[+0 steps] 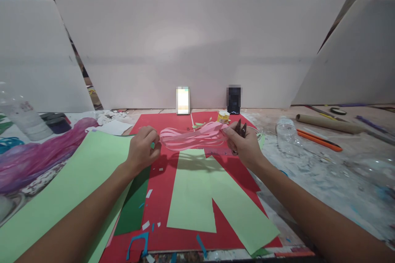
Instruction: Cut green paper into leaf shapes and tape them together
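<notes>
A looped bundle of pink paper strips [191, 136] stretches between my two hands above a red sheet [160, 197]. At its left end, the closed fingers of my left hand [143, 148] pinch the loops. My right hand [243, 144] grips the other end between thumb and fingers. Dark brown pointed tips [240, 128] stick up from that same hand; what tool they belong to I cannot make out. Below the bundle lie two light green paper pieces [193, 193], one upright and one slanting right. Small white and blue scraps are scattered on the red sheet.
A large light green sheet [77, 172] lies under my left forearm, over dark green paper [132, 205]. Behind stand two phones, one lit [183, 100] and one dark [233, 99], and a yellow tape roll [223, 116]. Rightward are a plastic bottle [286, 135] and an orange cutter [319, 140].
</notes>
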{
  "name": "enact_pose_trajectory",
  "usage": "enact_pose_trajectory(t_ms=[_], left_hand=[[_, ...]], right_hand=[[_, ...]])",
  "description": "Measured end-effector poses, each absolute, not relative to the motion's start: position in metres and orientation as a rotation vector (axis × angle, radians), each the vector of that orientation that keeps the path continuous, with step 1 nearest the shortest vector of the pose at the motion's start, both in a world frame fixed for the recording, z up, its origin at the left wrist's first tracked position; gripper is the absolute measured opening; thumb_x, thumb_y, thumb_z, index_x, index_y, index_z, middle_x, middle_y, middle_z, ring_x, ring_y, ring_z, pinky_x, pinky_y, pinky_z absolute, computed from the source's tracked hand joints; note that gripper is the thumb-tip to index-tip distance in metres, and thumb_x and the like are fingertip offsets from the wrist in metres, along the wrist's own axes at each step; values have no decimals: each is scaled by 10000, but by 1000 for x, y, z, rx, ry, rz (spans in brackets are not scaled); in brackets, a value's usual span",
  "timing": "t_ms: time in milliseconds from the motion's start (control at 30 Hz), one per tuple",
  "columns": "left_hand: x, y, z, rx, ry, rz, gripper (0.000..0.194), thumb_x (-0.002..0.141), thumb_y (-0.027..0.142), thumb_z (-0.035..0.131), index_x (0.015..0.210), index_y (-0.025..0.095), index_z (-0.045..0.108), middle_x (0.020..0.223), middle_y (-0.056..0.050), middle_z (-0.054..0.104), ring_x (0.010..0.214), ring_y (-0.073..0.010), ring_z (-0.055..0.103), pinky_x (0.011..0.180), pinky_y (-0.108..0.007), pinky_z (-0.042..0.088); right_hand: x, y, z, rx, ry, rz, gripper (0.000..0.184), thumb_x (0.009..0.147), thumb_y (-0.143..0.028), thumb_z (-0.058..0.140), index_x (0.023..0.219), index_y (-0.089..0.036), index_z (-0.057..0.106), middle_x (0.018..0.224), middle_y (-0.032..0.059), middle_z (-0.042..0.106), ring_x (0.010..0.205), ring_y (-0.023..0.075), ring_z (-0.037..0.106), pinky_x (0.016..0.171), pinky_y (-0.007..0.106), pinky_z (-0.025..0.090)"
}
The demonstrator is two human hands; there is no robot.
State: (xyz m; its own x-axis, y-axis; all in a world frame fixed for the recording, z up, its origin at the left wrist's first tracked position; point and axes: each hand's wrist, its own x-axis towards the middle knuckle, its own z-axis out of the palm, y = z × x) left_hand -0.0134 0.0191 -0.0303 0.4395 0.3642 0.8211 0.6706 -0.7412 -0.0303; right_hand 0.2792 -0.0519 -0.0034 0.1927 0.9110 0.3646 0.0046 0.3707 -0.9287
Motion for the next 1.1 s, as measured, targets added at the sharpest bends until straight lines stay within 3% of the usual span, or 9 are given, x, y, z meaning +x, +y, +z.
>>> enact_pose_trajectory(t_ms=[467,833,1100], left_hand=[[-12,19,-29,-2322,-839,-1209,255,675,36,526,674,221,350,726,-23,527,698,-191,492,631,-310,406],[-7,13,-26,-2255,-855,-1209,246,660,42,539,647,219,369,699,-14,544,679,-182,501,601,-297,396],[-5,10,-25,-2245,-935,-1146,234,655,55,543,641,218,376,674,-8,528,660,-179,464,587,-298,370]], right_hand=[[279,-52,-3,-1001,-1208,797,341,779,-406,675,615,-194,464,401,-90,357,354,54,305,343,196,230],[278,-51,2,-998,-878,1185,334,691,-390,739,678,-208,459,391,-114,337,315,48,278,295,174,189],[281,-48,1,-1029,-847,1241,360,683,-393,735,671,-209,426,427,-106,356,337,48,290,312,180,213]])
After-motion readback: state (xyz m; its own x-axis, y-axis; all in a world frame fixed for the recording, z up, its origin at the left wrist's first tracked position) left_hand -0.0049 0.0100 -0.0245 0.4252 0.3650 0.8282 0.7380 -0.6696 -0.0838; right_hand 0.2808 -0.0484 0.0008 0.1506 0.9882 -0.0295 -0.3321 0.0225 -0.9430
